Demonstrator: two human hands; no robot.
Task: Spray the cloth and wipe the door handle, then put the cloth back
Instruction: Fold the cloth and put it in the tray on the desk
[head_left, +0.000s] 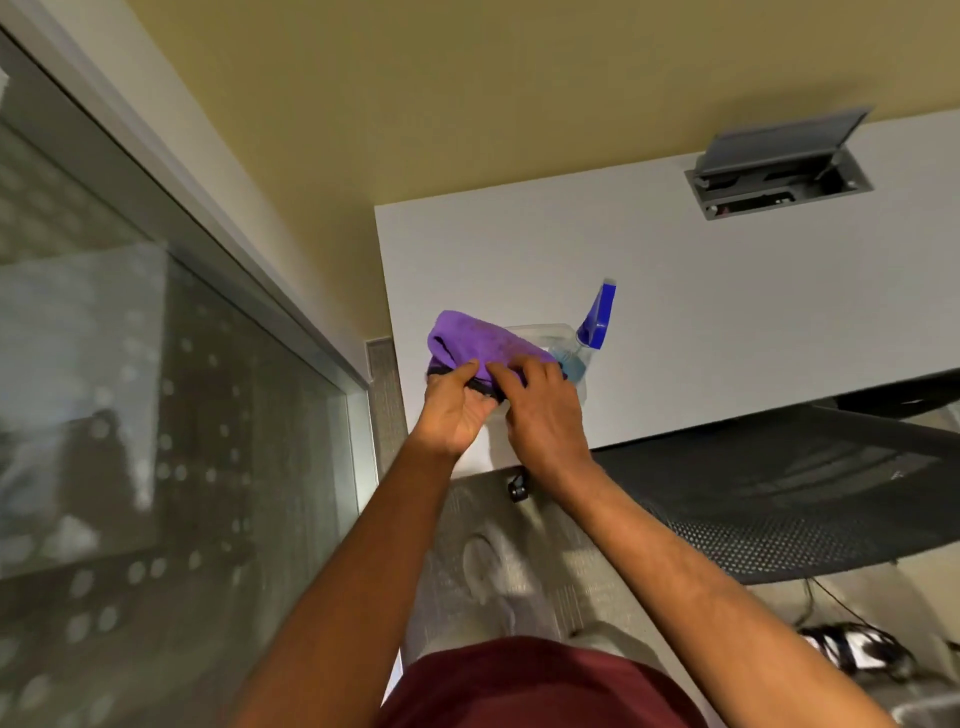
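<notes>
Your left hand (457, 410) and right hand (540, 410) both grip the purple cloth (483, 345) | clear bin (540, 332), white desk (701, 291) near-left corner | spray bottle (592, 332) beside.

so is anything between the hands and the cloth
Nothing visible. Both the left hand and the right hand already grip the near edge of the purple cloth, over the clear container on the white table, with the spray bottle just beyond.
</notes>
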